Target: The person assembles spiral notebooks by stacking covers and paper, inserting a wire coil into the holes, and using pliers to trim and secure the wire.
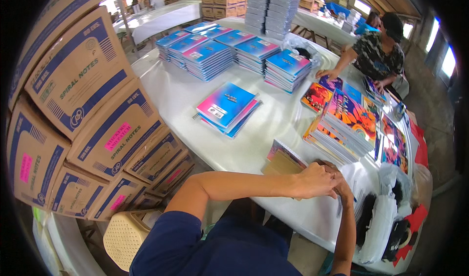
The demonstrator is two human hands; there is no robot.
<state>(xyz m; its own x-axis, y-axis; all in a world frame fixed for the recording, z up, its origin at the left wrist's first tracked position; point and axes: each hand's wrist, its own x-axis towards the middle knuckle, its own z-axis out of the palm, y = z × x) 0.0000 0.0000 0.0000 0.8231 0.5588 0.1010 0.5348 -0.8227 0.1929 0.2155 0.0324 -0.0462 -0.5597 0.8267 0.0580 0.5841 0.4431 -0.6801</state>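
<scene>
Close together at the table's near edge, my left hand (315, 180) and my right hand (341, 179) are closed at the edge of a notebook (283, 161). Its brown board and a strip of coloured cover stick out left of my fingers. The left hand crosses in front of the right, so the fingertips and the gripped edge are mostly hidden. Just beyond the hands is a stack of notebooks with orange and purple illustrated covers (349, 112). Farther left, a small pile of blue and pink spiral notebooks (227, 105) lies on the white table (171, 97).
Several stacks of blue notebooks (207, 53) stand at the back, before tall grey stacks (271, 9). Cardboard boxes (80, 73) tower on the left above a cream stool (124, 237). A co-worker (378, 53) handles covers at far right. Plastic-wrapped bundles (378, 222) lie at near right.
</scene>
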